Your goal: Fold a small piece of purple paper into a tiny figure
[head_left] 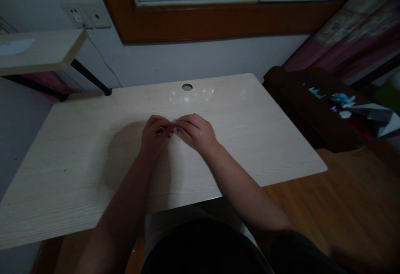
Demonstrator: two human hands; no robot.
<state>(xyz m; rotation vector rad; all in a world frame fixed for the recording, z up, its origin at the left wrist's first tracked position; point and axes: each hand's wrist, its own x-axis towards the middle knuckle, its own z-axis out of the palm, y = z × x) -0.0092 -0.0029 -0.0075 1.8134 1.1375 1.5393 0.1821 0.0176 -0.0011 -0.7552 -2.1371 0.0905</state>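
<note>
Over the middle of the pale wood-grain desk (pixel 237 149), my two hands meet at the fingertips. My left hand (pixel 156 134) is closed in a pinch, its thumb and fingers pointing right. My right hand (pixel 198 130) is pinched too, with its fingertips against those of the left. Between them shows a sliver of a small bluish-purple thing (pixel 178 130), mostly covered by the fingers; its kind cannot be made out. Thin pale lines show by the left fingers, too faint to name.
A raised shelf (pixel 40 53) on black legs stands at the desk's back left. Near the back edge is a round cable hole (pixel 187 87). Wall sockets (pixel 86 16) sit above the shelf. To the right, a dark brown piece of furniture (pixel 312 111) carries bluish and white items.
</note>
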